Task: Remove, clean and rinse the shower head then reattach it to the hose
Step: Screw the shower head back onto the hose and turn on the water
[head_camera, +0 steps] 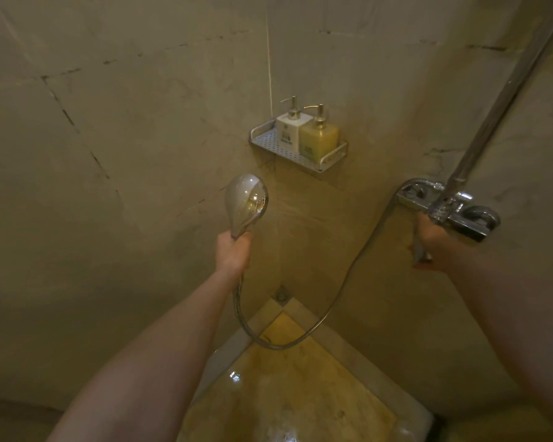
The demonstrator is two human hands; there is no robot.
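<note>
A chrome shower head (246, 204) points up toward the corner, its back facing me. My left hand (233, 252) grips its handle. From under that hand the metal hose (342, 288) loops down over the floor and climbs to the chrome mixer tap (450, 205) on the right wall. My right hand (430, 240) is at the underside of the tap, fingers curled round the lever or spout (418, 250) that hangs below it. No water stream is visible from the head.
A perforated metal shelf (268, 145) in the corner carries a white pump bottle (289, 129) and a yellow pump bottle (319, 138). A riser pipe (498, 110) runs up from the tap. A floor drain (281, 295) sits in the corner of the wet yellowish floor.
</note>
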